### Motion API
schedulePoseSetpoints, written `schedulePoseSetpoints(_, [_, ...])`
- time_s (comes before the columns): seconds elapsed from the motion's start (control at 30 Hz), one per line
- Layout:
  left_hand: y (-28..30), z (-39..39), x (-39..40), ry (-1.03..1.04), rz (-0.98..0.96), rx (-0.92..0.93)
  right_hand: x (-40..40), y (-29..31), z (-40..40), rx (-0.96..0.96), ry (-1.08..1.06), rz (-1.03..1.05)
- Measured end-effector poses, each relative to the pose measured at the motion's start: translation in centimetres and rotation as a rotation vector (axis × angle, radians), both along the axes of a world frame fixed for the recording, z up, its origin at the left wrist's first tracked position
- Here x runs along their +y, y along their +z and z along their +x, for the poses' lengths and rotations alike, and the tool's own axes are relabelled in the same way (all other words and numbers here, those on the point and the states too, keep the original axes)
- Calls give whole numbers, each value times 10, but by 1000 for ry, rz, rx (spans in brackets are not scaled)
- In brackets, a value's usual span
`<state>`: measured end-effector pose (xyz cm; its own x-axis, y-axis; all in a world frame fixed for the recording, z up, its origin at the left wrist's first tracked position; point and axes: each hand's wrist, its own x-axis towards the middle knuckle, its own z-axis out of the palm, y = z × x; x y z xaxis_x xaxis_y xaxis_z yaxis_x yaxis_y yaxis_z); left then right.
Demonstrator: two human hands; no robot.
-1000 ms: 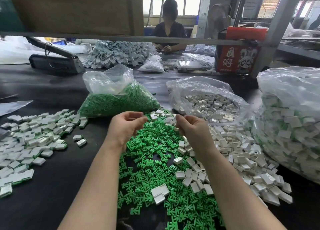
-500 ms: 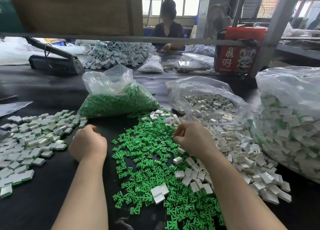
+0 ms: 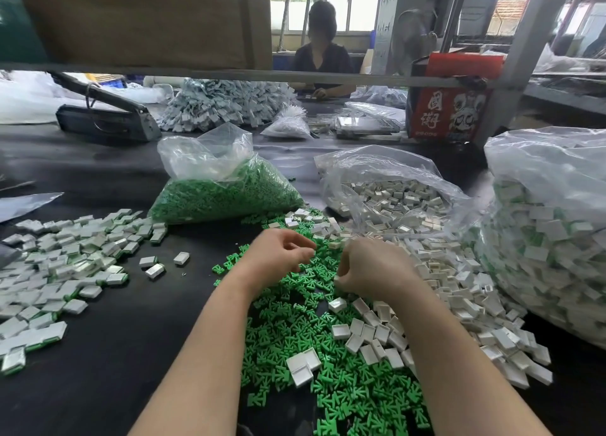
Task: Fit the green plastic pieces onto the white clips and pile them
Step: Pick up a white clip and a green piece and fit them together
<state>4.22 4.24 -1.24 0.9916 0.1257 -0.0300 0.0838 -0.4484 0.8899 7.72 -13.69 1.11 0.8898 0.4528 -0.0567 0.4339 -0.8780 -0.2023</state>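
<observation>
Green pieces [image 3: 314, 347] and white clips [image 3: 459, 291] lie loose in plenty; finished pile [image 3: 65, 265] sizeable; both hands, left [image 3: 278, 255] and right [image 3: 370, 265], curl over them, contents hidden

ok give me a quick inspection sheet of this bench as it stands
surface: dark table.
job's things: loose green pieces in the middle; white clips spread to their right; finished pile on the left.
clutter: bag of green pieces, bag of white clips, big bag of assembled parts, red box.
hands: left hand and right hand curled over the green pieces; what they grip is hidden.
cables: nothing seen.
surroundings: another person seated across the table.
</observation>
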Motion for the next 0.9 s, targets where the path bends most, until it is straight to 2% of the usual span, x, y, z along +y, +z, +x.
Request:
schedulePoseSetpoints(0.07, [-2, 1, -9, -117, -164, 100, 2, 4, -3, -10, 8, 203])
schedulePoseSetpoints(0.13, [-2, 2, -15, -152, -333, 133, 5, 7, -6, -120, 6, 327])
schedulePoseSetpoints(0.23, [-3, 3, -15, -62, -471, 57, 13, 3, -9, -220, 9, 430])
schedulePoseSetpoints(0.33, [-6, 3, -3, 53, -557, -26, 16, -4, -9, -138, -16, 540])
schedulePoseSetpoints(0.4, [-3, 0, 5, 101, -638, -79, 16, -10, -7, -66, -6, 475])
schedulePoseSetpoints(0.47, [2, -2, 9, 92, -782, -123, 19, -15, -10, -20, 62, 290])
schedulePoseSetpoints(0.57, [9, -5, 10, 25, -970, -171, 27, -20, -15, -35, 140, 116])
schedulePoseSetpoints(0.73, [12, -8, 8, -56, -1087, -179, 28, -20, -14, -101, 136, 151])
schedulePoseSetpoints(0.9, [11, -7, 8, -67, -1087, -199, 27, -22, -12, -101, 122, 205])
